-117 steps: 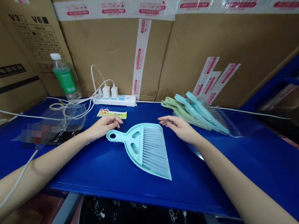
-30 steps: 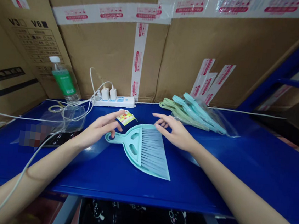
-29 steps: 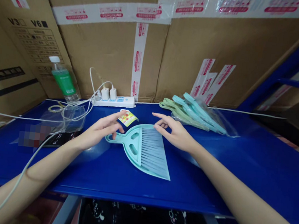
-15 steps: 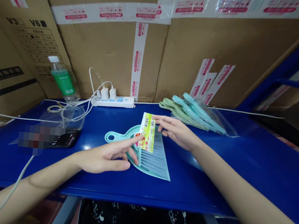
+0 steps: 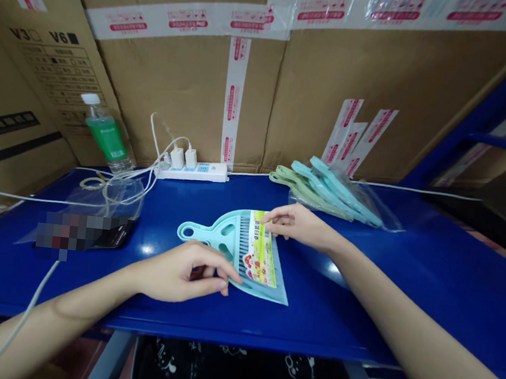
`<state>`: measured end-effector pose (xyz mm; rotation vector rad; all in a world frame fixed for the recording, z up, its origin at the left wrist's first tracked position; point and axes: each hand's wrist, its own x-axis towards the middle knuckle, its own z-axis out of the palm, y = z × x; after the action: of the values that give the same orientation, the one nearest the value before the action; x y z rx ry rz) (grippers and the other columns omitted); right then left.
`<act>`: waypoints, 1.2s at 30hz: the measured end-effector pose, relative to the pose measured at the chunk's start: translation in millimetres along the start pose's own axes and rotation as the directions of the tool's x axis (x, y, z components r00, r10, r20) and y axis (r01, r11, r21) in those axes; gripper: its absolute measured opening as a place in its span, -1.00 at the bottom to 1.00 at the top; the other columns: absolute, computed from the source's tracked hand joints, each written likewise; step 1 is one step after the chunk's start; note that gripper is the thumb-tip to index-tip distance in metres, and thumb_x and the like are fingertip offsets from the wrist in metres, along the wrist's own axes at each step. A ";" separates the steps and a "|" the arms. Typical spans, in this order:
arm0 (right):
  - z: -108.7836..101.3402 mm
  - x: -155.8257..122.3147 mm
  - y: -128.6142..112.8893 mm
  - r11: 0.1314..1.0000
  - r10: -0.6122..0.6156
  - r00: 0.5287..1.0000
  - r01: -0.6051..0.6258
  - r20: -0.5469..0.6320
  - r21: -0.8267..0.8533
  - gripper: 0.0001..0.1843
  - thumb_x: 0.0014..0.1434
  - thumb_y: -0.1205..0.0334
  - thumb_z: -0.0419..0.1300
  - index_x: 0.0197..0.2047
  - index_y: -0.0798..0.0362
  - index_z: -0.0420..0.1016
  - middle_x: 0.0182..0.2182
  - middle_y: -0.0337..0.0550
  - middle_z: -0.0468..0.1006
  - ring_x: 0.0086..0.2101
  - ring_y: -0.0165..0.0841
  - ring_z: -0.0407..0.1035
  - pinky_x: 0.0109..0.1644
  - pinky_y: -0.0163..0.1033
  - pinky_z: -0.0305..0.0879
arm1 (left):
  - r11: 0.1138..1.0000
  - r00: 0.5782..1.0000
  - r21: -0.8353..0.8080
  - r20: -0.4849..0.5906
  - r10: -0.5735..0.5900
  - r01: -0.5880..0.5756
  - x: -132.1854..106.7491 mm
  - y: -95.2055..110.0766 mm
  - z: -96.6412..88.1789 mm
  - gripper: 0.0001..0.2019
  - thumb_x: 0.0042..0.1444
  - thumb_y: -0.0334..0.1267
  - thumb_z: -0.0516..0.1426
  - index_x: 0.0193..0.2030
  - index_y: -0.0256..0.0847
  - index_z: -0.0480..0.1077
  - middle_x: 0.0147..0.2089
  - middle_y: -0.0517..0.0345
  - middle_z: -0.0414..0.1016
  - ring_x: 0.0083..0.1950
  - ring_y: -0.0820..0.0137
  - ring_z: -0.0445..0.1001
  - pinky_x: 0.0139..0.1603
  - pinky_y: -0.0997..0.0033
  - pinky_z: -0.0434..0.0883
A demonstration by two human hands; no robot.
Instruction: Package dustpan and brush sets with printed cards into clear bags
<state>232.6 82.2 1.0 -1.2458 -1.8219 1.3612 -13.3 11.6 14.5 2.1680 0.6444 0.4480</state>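
A light blue dustpan (image 5: 216, 232) lies on the blue table, handle to the left, with a matching hand brush (image 5: 243, 246) nested in it. Over the bristles lies a yellow and white printed label card (image 5: 266, 260). My right hand (image 5: 297, 225) has its bent fingers closed at the card's upper right edge; the thumb's contact is partly hidden. My left hand (image 5: 194, 271) hovers at the dustpan's near edge, its index finger stretched toward the card's lower end and the thumb apart. It holds nothing that I can see.
More brush-and-dustpan sets (image 5: 325, 188), green and blue in clear plastic, lie at the back right. A white power strip (image 5: 196, 171) with chargers and loose cables stands at the back. A green-labelled bottle (image 5: 107, 135) and a dark flat packet (image 5: 115, 234) are on the left.
The label card has moved down and right and now lies along the bristles. My left index finger has come off it and moved lower. My right hand has shifted slightly down and right.
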 end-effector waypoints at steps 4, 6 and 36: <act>-1.3 1.1 2.6 0.996 -0.010 0.999 0.014 0.041 -0.089 -0.80 -0.12 0.26 0.24 -0.36 0.14 0.54 -0.59 -0.26 0.41 -0.57 -0.48 0.24 -0.56 -0.34 0.08 | 0.999 1.000 0.039 0.010 0.003 -0.004 -0.8 -1.4 -0.2 -0.81 0.19 -0.38 0.06 -0.12 -0.27 0.48 -0.37 0.10 0.55 -0.47 0.54 0.35 -0.50 0.58 0.24; -1.4 2.5 4.9 0.990 -0.031 0.998 0.038 0.053 -0.135 -0.78 -0.09 0.27 0.22 -0.31 0.16 0.55 -0.62 -0.29 0.38 -0.60 -0.49 0.20 -0.57 -0.34 0.06 | 0.999 1.000 0.050 0.018 -0.006 0.005 -1.2 -2.3 -0.4 -0.81 0.19 -0.38 0.06 -0.13 -0.27 0.47 -0.37 0.11 0.54 -0.47 0.53 0.36 -0.50 0.58 0.24; -10.0 8.6 13.6 0.909 -0.194 0.980 0.159 -0.053 -0.384 -0.74 0.15 0.27 0.06 -0.14 0.15 0.47 -0.51 -0.22 0.39 -0.57 -0.45 0.18 -0.50 -0.29 0.14 | 0.983 0.906 0.064 -0.402 -0.134 0.174 -4.2 -8.0 -36.7 -0.65 0.17 -0.08 0.01 -0.52 -0.24 0.36 -0.61 0.28 0.29 -0.58 0.57 0.22 -0.57 0.60 0.18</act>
<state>242.0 95.2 -9.1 -1.2659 -2.1417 0.8641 -37.9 35.7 30.0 2.1111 1.0734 0.7961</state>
